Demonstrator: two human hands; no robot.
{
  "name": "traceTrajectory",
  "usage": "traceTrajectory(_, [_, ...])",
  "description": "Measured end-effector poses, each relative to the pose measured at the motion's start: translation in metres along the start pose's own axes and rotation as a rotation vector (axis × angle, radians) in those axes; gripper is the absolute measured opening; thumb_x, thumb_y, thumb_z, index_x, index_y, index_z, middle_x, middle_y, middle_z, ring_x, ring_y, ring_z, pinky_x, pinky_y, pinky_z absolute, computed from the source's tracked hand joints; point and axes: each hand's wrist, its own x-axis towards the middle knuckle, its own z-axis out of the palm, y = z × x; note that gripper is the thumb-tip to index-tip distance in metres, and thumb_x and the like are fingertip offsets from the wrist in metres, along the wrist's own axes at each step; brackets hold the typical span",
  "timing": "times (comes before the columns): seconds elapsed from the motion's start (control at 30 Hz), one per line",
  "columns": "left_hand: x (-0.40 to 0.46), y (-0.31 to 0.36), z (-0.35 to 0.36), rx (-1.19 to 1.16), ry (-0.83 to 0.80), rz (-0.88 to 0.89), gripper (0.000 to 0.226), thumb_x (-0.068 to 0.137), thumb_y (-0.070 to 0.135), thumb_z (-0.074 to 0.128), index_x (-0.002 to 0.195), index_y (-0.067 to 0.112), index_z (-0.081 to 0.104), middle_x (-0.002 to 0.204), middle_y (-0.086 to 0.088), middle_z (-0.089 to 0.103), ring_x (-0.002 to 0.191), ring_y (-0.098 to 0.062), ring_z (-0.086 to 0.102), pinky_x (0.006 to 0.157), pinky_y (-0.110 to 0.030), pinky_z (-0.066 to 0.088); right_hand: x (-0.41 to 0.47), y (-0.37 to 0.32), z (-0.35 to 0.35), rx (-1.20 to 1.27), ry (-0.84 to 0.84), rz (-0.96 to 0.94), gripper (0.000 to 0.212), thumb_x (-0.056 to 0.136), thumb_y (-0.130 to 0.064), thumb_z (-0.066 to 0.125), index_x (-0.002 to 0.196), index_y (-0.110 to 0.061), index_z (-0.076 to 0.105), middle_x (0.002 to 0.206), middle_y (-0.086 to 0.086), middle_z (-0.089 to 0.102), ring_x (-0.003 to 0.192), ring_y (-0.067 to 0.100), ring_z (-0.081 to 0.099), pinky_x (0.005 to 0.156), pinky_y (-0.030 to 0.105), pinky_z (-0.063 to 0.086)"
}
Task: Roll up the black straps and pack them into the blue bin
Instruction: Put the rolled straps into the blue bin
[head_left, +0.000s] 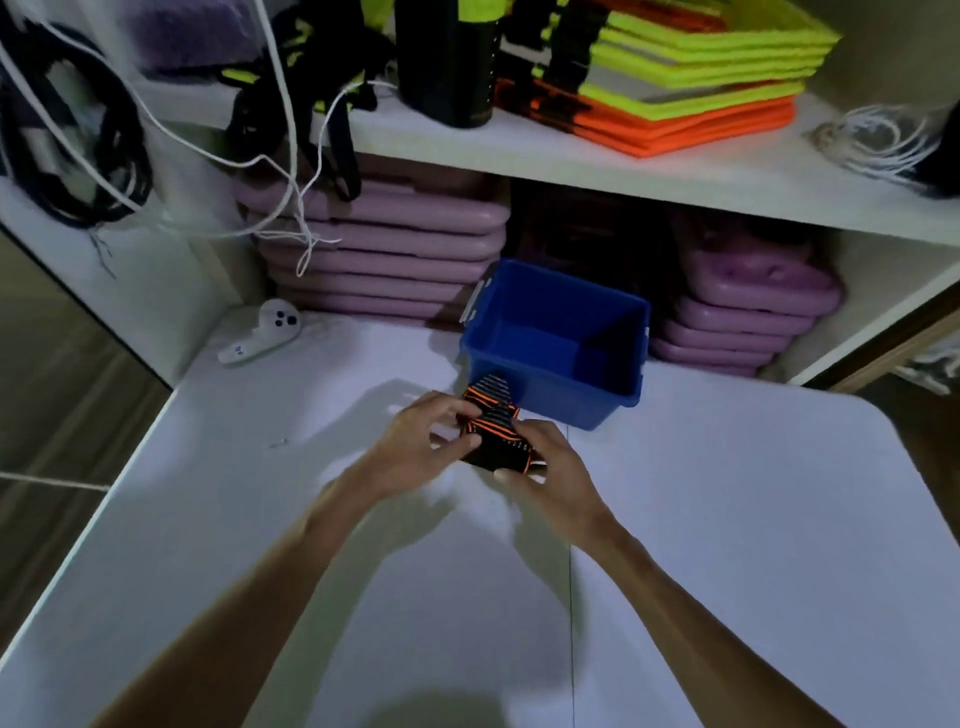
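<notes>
We judge rolling nearly done: left hand (423, 431) and right hand (540, 457) fingers curl closed around 1 black orange-edged strap roll (493, 428), just before empty blue plastic bin (587, 395); next, lift it in

The left hand (426, 434) and right hand (540, 457) cover the sides and underside of the rolled strap (493, 426), so its full length stays unseen. Behind the blue bin (550, 384), its near wall hides part of its floor. Above the bin, the folded vests (696, 78) and black bottle (447, 62) are cut off by the top edge.
</notes>
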Motion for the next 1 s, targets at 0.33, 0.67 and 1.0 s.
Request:
traceTrajectory(0.33, [0.142, 0.011, 0.023, 0.169, 0.247, -0.144, 0.043, 0.096, 0.019, 0.047, 0.137, 0.009, 0.041, 0.13, -0.013, 0.055, 0.112, -0.027, 0.055, 0.097, -0.037, 0.044, 0.037, 0.003, -0.095, -0.206, 0.229, -0.094, 0.055, 0.09, -0.015, 0.068, 0.141, -0.018, 0.047, 0.123, -0.018, 0.044, 0.108, 0.002, 0.052, 0.087, 0.01, 0.046])
traceTrajectory(0.67, [0.1, 0.014, 0.032, 0.635, 0.299, -0.209, 0.048, 0.087, 0.024, 0.053, 0.132, 0.013, 0.044, 0.125, -0.011, 0.053, 0.115, -0.031, 0.049, 0.092, -0.045, 0.047, 0.126, 0.015, -0.118, -0.333, 0.093, -0.018, 0.055, 0.084, -0.011, 0.073, 0.133, -0.014, 0.049, 0.122, -0.003, 0.047, 0.111, 0.011, 0.049, 0.099, 0.018, 0.035])
traceTrajectory(1.0, [0.161, -0.026, 0.02, 0.499, 0.181, -0.027, 0.063, 0.095, 0.035, 0.016, 0.149, 0.003, 0.012, 0.159, -0.011, 0.011, 0.147, -0.021, 0.016, 0.115, -0.02, 0.009, 0.203, 0.029, -0.075, -0.449, -0.131, 0.031, 0.052, 0.081, -0.004, 0.072, 0.126, -0.01, 0.046, 0.129, 0.009, 0.043, 0.114, 0.024, 0.052, 0.105, 0.032, 0.039])
